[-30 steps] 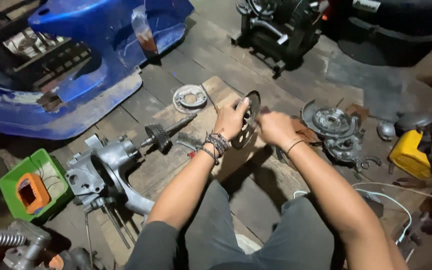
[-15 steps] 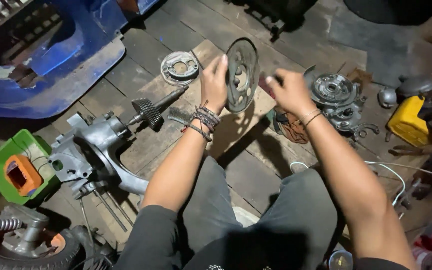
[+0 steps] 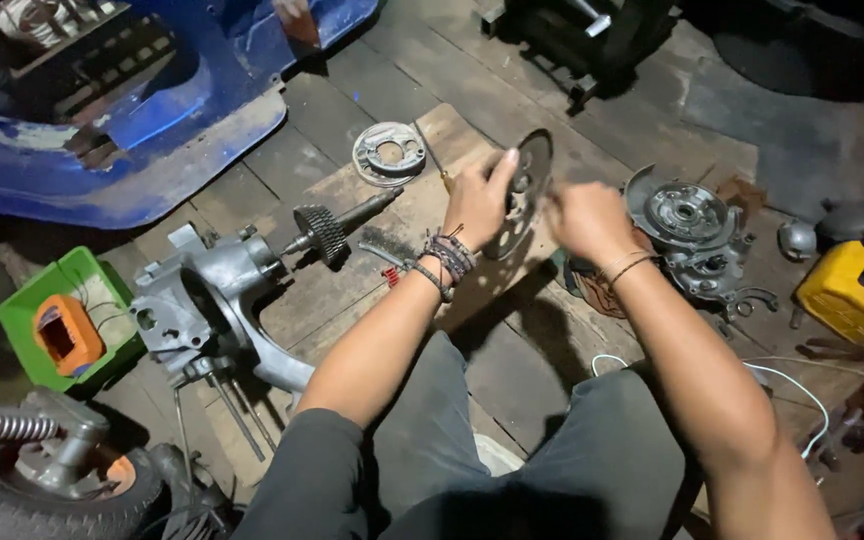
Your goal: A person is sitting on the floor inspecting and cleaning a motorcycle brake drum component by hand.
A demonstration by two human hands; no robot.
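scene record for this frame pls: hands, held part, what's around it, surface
left hand: grips the rim of a round perforated metal disc, held on edge
right hand: at the disc's other face, blurred; contact unclear
left of hands: geared shaft on a grey engine casing; round metal plate lying flat
right of hands: metal hub assembly; yellow container
far left: green box; blue vehicle body
surface: wooden board on dark planks

Disc [image 3: 527,195] held upright between left hand [image 3: 477,200] and right hand [image 3: 587,220], above board [image 3: 352,280]. Gear shaft [image 3: 327,232] and casing [image 3: 207,305] left. Round plate [image 3: 388,154] behind. Hub assembly [image 3: 692,225] right.
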